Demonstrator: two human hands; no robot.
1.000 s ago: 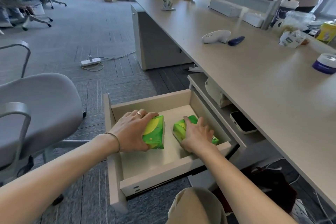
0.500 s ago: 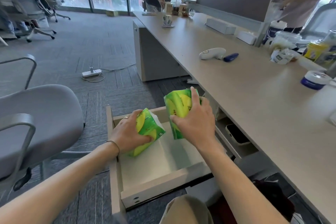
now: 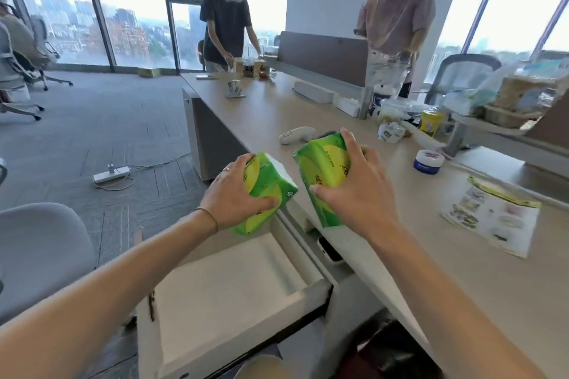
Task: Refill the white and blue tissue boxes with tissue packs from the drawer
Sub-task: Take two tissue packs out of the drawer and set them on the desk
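Observation:
Each of my hands holds a green and yellow tissue pack. My left hand (image 3: 235, 194) grips the left tissue pack (image 3: 264, 191) above the far end of the open drawer (image 3: 228, 283). My right hand (image 3: 357, 191) grips the right tissue pack (image 3: 323, 169) over the front edge of the desk (image 3: 462, 271). The drawer's pale inside shows nothing in it. A long white box (image 3: 312, 92) and a smaller white box (image 3: 347, 106) lie at the back of the desk by the divider; I cannot tell whether these are tissue boxes.
On the desk sit a white handheld device (image 3: 295, 134), a blue-and-white tub (image 3: 428, 160), a leaflet (image 3: 492, 215), a yellow can (image 3: 432, 122) and clutter. A phone (image 3: 329, 251) lies on the shelf under the desk. Two people stand at the far end. A grey chair (image 3: 40, 252) is at left.
Both hands lifted the tissue packs out of the drawer and up toward the desk top. My view tilted up, showing the two people and the windows.

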